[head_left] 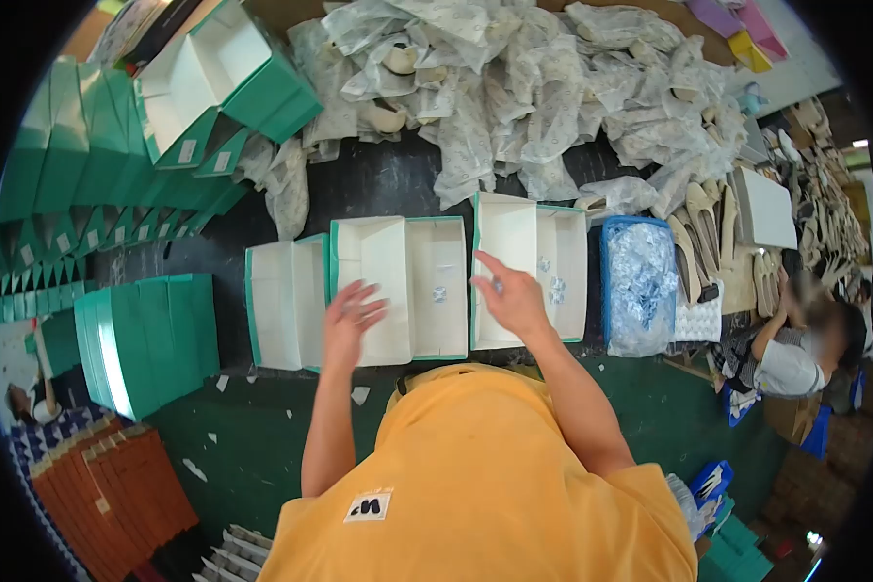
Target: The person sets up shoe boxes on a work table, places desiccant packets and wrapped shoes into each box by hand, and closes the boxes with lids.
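Three open green shoe boxes with white insides stand in a row before me: a left box [274, 301], a middle box [371, 252] and a right box [506, 218]. Over the middle box, near its left side, my left hand [351, 318] is open with fingers apart and nothing visible in it. My right hand [516, 299] hovers over the right box, index finger stretched out and thumb apart from it. A small shiny spot shows between them; I cannot tell what it is. Small clear packets lie in the middle box [440, 294] and the right box [557, 289].
A blue basket [638, 335] of clear packets stands right of the boxes, beside bare shoes [703, 228]. Wrapped shoes [514, 87] heap along the back. Green boxes [145, 339] stack at left. Another person [795, 359] sits at far right.
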`<action>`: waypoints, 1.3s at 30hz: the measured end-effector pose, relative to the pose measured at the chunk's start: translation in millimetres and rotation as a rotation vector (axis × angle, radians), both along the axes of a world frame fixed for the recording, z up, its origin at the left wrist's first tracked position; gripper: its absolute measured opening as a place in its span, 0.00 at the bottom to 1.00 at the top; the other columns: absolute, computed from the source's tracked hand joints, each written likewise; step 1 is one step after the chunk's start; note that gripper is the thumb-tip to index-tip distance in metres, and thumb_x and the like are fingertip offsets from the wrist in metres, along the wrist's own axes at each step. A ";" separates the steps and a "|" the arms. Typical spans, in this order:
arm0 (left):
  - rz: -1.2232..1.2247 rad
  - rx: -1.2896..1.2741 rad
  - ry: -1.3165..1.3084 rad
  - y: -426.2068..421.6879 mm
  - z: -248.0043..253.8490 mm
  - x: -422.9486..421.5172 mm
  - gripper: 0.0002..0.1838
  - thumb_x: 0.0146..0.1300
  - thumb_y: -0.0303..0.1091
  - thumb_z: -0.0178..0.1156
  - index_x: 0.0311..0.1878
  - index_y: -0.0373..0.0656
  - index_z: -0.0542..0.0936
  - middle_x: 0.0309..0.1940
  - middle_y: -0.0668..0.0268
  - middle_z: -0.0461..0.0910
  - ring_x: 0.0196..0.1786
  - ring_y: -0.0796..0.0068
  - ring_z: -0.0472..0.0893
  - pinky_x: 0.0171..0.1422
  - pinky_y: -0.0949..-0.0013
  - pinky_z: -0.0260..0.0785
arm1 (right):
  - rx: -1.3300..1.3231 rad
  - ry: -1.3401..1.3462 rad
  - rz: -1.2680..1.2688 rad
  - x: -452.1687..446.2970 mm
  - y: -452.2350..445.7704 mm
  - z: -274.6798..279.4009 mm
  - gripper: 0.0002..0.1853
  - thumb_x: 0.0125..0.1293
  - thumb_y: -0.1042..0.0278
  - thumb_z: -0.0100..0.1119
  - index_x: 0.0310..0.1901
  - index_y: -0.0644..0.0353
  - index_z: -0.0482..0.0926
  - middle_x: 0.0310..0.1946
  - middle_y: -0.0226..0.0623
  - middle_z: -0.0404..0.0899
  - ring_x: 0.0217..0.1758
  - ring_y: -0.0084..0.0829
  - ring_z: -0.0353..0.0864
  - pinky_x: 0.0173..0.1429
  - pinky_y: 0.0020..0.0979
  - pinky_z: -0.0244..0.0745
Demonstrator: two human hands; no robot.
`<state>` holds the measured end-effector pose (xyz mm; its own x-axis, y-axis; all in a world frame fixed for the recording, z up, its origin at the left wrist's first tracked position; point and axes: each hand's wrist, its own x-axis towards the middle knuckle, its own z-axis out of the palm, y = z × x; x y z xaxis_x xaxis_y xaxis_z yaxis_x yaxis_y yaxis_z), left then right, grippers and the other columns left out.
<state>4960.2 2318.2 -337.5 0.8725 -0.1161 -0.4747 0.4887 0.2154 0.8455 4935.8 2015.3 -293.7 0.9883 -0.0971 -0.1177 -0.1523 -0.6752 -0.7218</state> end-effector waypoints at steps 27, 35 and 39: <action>-0.298 0.473 -0.155 -279.7 -188.8 293.5 0.41 0.53 0.36 0.76 0.67 0.33 0.68 0.59 0.58 0.78 0.62 0.64 0.77 0.66 0.62 0.68 | -0.236 -0.458 -0.866 158.7 -412.4 -8.7 0.31 0.67 0.55 0.66 0.63 0.69 0.74 0.59 0.57 0.77 0.61 0.49 0.78 0.65 0.40 0.70; -0.129 0.388 -0.443 -260.2 -62.4 267.5 0.37 0.53 0.30 0.74 0.65 0.35 0.68 0.60 0.55 0.76 0.63 0.66 0.76 0.69 0.65 0.64 | 0.849 -0.386 -1.074 322.2 -485.6 11.9 0.47 0.63 0.71 0.60 0.80 0.47 0.44 0.59 0.47 0.73 0.56 0.46 0.79 0.48 0.52 0.80; 0.064 0.343 -0.797 -236.0 4.1 244.1 0.36 0.54 0.27 0.73 0.65 0.37 0.68 0.61 0.56 0.76 0.62 0.66 0.76 0.69 0.63 0.66 | 1.166 -0.411 -0.888 218.2 -394.2 -26.6 0.36 0.65 0.70 0.56 0.74 0.45 0.55 0.65 0.41 0.70 0.63 0.48 0.74 0.57 0.60 0.77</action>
